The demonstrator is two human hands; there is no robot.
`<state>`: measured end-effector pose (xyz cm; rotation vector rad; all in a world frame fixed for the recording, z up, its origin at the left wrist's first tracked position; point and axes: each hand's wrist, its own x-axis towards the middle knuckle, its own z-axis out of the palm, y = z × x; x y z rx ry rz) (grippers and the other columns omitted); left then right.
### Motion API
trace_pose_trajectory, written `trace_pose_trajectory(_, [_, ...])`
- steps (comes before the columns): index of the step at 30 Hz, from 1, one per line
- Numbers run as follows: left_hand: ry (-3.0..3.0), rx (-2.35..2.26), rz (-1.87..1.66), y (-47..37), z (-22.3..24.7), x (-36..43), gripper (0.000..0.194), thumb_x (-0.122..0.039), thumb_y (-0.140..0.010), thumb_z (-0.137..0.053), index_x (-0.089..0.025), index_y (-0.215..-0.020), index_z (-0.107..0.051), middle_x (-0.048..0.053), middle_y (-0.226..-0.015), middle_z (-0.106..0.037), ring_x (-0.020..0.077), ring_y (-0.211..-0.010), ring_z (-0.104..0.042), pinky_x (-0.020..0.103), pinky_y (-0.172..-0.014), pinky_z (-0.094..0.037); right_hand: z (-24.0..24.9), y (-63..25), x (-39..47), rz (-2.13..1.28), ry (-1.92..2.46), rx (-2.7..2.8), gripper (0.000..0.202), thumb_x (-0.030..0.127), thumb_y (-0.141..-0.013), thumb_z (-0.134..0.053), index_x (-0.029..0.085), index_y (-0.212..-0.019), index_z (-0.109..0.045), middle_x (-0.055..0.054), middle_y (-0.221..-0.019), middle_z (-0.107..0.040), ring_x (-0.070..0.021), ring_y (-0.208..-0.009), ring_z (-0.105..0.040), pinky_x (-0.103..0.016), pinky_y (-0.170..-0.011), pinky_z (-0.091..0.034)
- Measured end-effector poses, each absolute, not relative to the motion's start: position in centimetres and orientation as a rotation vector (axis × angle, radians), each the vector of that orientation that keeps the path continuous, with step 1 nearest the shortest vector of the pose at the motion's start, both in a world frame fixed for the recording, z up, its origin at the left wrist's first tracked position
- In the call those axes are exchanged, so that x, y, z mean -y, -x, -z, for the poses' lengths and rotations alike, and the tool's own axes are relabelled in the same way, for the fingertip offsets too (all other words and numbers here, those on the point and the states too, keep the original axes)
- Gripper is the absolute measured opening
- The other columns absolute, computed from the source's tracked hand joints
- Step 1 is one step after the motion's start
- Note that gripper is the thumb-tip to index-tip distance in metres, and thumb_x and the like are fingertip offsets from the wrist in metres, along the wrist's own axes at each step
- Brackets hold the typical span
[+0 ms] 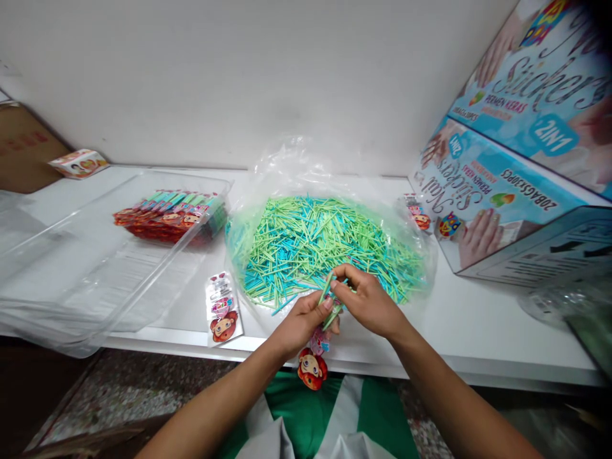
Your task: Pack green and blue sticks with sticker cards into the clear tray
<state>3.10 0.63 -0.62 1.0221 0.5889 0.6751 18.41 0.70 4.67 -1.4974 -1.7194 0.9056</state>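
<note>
Just in front of a clear plastic bag [428, 258] full of green and blue sticks [310, 239], my two hands meet. My left hand [306, 319] is closed on a small packet [313, 370] with a red-haired cartoon figure, which hangs below the fingers, and on a few green sticks [329, 312]. My right hand [366, 296] pinches sticks at the top of the packet; its fingertips touch those of my left hand. Another such packet [223, 312] lies flat near the table's front edge, left of the bag.
At the left, a clear plastic tray [62, 280] holds a row of filled packets [167, 217]. A small box [80, 164] and a brown carton [29, 150] stand behind it. Large blue boxes [507, 191] are stacked at the right, with a packet [417, 213] beside them.
</note>
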Motion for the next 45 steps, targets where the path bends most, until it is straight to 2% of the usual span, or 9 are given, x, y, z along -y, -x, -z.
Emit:
trace_pose_trajectory(10, [-1.042,-0.616,-0.701,-3.0,0.3,-0.9,0.033,-0.048,-0.086,-0.050,-0.015,-0.090,-0.050,0.001,-0.064,-0.059,0.0093,-0.049,-0.047,0.022,-0.049,-0.036,-4.7,-18.4,-0.8,-0.808,1.466,1.825,0.009,0.017,-0.081,-0.049,0.020,-0.084,-0.056,0.002,-0.077,-0.057,-0.0108,-0.062,-0.049,-0.023,-0.059,-0.038])
trace_pose_trajectory(17, [-1.198,-0.663,-0.688,-2.8,0.2,-1.1,0.036,-0.051,-0.086,-0.048,-0.015,-0.085,-0.050,0.001,-0.067,-0.059,0.0097,-0.051,-0.049,0.022,-0.050,-0.038,-4.6,-18.3,-1.0,-0.680,1.343,1.822,0.017,0.026,-0.089,-0.049,0.020,-0.079,-0.061,-0.002,-0.078,-0.059,-0.0156,-0.077,-0.056,-0.029,-0.072,-0.043])
trace_pose_trajectory(23, [-1.267,-0.700,-0.716,-2.6,0.7,-0.9,0.033,-0.049,-0.087,-0.048,-0.016,-0.086,-0.051,0.004,-0.075,-0.062,0.0123,-0.063,-0.056,0.023,-0.057,-0.041,-6.3,-18.0,-1.1,-0.524,1.233,1.494,0.013,0.025,-0.091,-0.046,0.021,-0.091,-0.059,-0.005,-0.098,-0.061,-0.0179,-0.096,-0.056,-0.033,-0.088,-0.042])
trace_pose_trajectory(27, [-1.258,-0.678,-0.806,-2.1,0.2,-1.3,0.030,-0.046,-0.088,-0.049,-0.015,-0.087,-0.049,0.005,-0.082,-0.060,0.0160,-0.077,-0.061,0.027,-0.068,-0.046,-7.0,-18.5,-0.7,-0.667,1.160,1.308,0.013,0.032,-0.095,-0.039,0.023,-0.094,-0.050,0.001,-0.078,-0.054,-0.0131,-0.069,-0.055,-0.027,-0.067,-0.045])
trace_pose_trajectory(30, [-1.265,-0.705,-0.855,-1.6,-0.3,-1.8,0.029,-0.044,-0.089,-0.047,-0.015,-0.089,-0.049,0.004,-0.082,-0.057,0.0159,-0.077,-0.060,0.029,-0.071,-0.046,-6.4,-18.7,-0.1,-0.800,1.287,1.453,0.015,0.037,-0.092,-0.047,0.023,-0.092,-0.052,0.004,-0.065,-0.044,-0.0108,-0.054,-0.043,-0.024,-0.051,-0.037])
trace_pose_trajectory(35, [-1.381,-0.777,-0.925,-0.7,-0.5,-2.3,0.030,-0.045,-0.088,-0.050,-0.015,-0.083,-0.053,0.001,-0.076,-0.052,0.0121,-0.071,-0.052,0.024,-0.065,-0.042,-5.0,-18.2,0.5,-0.923,1.378,1.734,0.018,0.036,-0.088,-0.053,0.021,-0.092,-0.062,0.002,-0.065,-0.053,-0.0126,-0.059,-0.049,-0.025,-0.056,-0.039])
trace_pose_trajectory(38, [-1.346,-0.712,-0.904,-0.3,-0.8,-2.3,0.032,-0.044,-0.087,-0.051,-0.015,-0.100,-0.057,0.006,-0.090,-0.058,0.0154,-0.081,-0.056,0.026,-0.073,-0.044,-5.2,-18.0,0.3,-0.811,1.326,1.775,0.018,0.032,-0.089,-0.052,0.021,-0.084,-0.066,-0.001,-0.075,-0.062,-0.0152,-0.072,-0.056,-0.028,-0.067,-0.042])
trace_pose_trajectory(41, [-1.335,-0.620,-0.937,0.0,-1.3,-2.3,0.047,-0.040,-0.084,-0.058,-0.019,-0.125,-0.049,0.011,-0.116,-0.056,0.0212,-0.103,-0.055,0.031,-0.088,-0.043,-5.9,-18.0,0.1,-0.696,1.310,1.784,0.017,0.031,-0.087,-0.055,0.022,-0.085,-0.069,-0.001,-0.070,-0.060,-0.0152,-0.068,-0.054,-0.029,-0.065,-0.042])
trace_pose_trajectory(45, [-1.294,-0.573,-0.955,0.2,-1.4,-2.4,0.063,-0.036,-0.074,-0.071,-0.021,-0.130,-0.046,0.012,-0.120,-0.056,0.0249,-0.109,-0.055,0.034,-0.092,-0.043,-6.6,-18.1,-0.1,-0.651,1.274,1.773,0.015,0.030,-0.086,-0.057,0.024,-0.086,-0.071,-0.001,-0.069,-0.060,-0.0146,-0.066,-0.053,-0.028,-0.062,-0.041])
